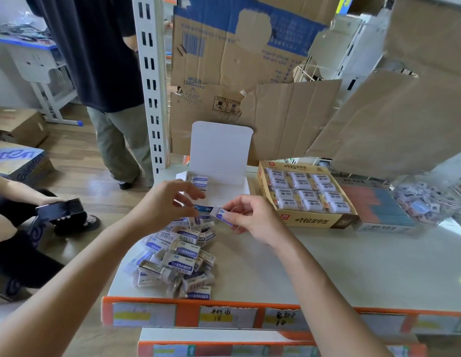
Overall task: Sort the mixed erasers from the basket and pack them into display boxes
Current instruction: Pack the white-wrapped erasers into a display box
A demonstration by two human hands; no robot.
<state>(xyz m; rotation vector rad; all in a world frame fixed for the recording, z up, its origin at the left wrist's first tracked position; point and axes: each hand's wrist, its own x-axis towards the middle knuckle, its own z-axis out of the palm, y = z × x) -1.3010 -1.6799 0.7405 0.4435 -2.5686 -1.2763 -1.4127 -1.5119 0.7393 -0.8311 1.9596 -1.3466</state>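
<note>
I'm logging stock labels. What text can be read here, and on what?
"ERASER": loose erasers in the pile.
"2B": wrapped erasers in the yellow box.
"18" and "10": shelf-edge tags.
"DIAMOND", upside down: cardboard sheet.
Korean print and barcodes: too blurred.

cardboard sheets (288,117) at back | standing person (105,73) left | seated person (15,253) holding phone (59,208) | shelf post (152,86)

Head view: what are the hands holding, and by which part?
A blue-and-white eraser: right hand pinches its right end, left hand its left end; one or two erasers, unclear.
</note>
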